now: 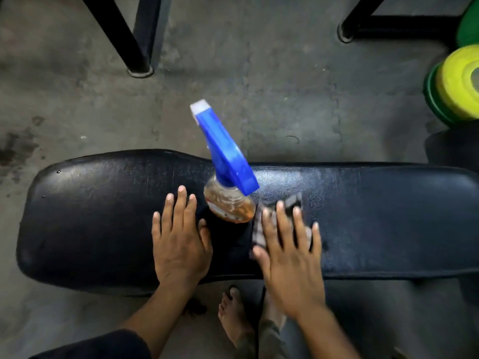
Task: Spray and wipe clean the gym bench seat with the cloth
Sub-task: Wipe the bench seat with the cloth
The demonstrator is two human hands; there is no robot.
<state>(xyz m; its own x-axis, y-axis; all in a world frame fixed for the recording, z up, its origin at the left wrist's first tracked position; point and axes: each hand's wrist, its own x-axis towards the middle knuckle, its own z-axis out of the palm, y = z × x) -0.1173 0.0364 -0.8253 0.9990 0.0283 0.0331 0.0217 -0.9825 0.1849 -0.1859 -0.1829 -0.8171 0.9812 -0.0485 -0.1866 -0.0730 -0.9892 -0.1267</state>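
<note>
The clear spray bottle with amber liquid and a blue trigger head (pixel 229 200) stands upright on the black padded vinyl bench (pixel 103 216), parked between both hands, probably so it stays within reach. The left hand (pixel 181 244) lies flat, fingers (pixel 181 203) straight and spread, likely bracing. The right hand (pixel 290 255) presses the dark grey cloth (pixel 259 229) flat, fingers straight; the cloth sits under the palm and fingertips, one corner poking out beyond them, touching the bottle's base.
</note>
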